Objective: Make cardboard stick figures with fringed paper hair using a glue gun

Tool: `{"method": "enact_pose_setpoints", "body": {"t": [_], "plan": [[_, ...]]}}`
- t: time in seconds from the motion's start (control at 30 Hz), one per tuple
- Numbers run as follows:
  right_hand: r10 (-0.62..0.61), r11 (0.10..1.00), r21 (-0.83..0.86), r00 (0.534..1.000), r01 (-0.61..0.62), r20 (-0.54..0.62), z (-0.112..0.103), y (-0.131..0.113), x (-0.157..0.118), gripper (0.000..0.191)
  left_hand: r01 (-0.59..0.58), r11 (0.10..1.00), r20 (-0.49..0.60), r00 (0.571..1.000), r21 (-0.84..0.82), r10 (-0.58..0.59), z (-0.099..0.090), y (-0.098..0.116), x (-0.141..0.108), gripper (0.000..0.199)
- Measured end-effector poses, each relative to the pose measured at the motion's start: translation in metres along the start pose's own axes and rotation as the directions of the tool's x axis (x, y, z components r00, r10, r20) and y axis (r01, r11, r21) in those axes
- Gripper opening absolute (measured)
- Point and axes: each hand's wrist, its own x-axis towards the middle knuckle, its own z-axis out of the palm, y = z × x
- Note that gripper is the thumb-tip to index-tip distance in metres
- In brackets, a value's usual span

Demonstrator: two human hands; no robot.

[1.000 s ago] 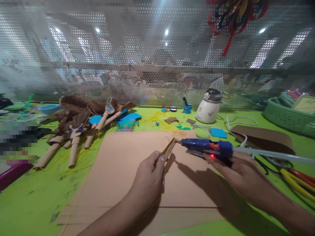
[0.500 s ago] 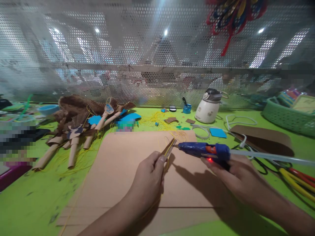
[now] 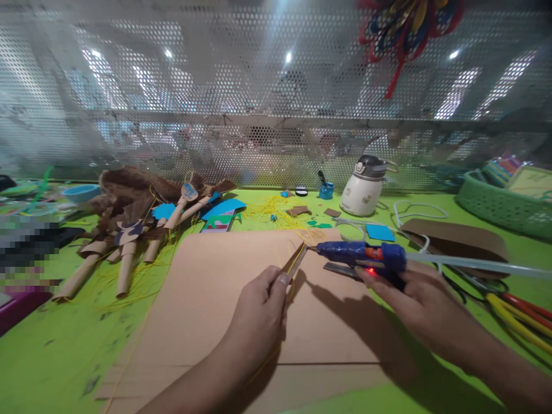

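Note:
My left hand (image 3: 263, 305) pinches a narrow folded strip of brown paper (image 3: 293, 261) with yellow string along it, held above a stack of tan paper sheets (image 3: 215, 287). My right hand (image 3: 422, 305) is closed around a blue hot glue gun (image 3: 357, 256) whose red light glows. The nozzle is at the top end of the strip; whether it touches cannot be told. A clear glue stick (image 3: 470, 263) sticks out of the gun's back. A dark flat blade-like piece (image 3: 342, 270) shows below the gun; what it belongs to is partly hidden.
Brown paper figures with rolled legs (image 3: 127, 253) lie at the left on the green table (image 3: 38, 356). A white bottle (image 3: 364, 187) stands at the back. At the right are a green basket (image 3: 500, 198), scissors with yellow and red handles (image 3: 513, 319), and cables.
The glue gun has shifted slightly to the right. A dark blade-like piece now shows beneath it. My left hand keeps its grip on the paper strip.

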Motion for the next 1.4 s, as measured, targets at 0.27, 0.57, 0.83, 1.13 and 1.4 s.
{"method": "enact_pose_setpoints", "body": {"t": [0.27, 0.57, 0.83, 1.13, 1.4], "plan": [[-0.073, 0.997, 0.028, 0.997, 0.073, 0.001, 0.001, -0.007, -0.001, 0.035, -0.075, 0.997, -0.035, 0.997, 0.014, 0.076, 0.000, -0.008, 0.000, 0.013], [0.006, 1.000, -0.005, 1.000, -0.006, 0.014, 0.000, -0.002, 0.001, 0.039, 0.011, 1.000, 0.004, 1.000, 0.013, -0.011, 0.001, -0.001, -0.001, 0.019], [-0.096, 0.994, 0.063, 0.994, 0.093, 0.045, -0.003, -0.016, -0.004, 0.029, -0.022, 1.000, -0.024, 0.999, 0.022, 0.023, 0.001, -0.002, -0.002, 0.013], [-0.018, 1.000, -0.006, 1.000, 0.018, -0.008, -0.002, -0.006, 0.001, 0.035, 0.023, 0.998, -0.005, 1.000, -0.051, -0.023, 0.002, 0.003, -0.002, 0.019], [-0.044, 0.999, -0.010, 0.999, 0.044, -0.027, -0.001, -0.009, 0.001, 0.033, 0.046, 0.998, -0.007, 0.999, -0.042, -0.046, 0.002, 0.007, -0.002, 0.016]]}}
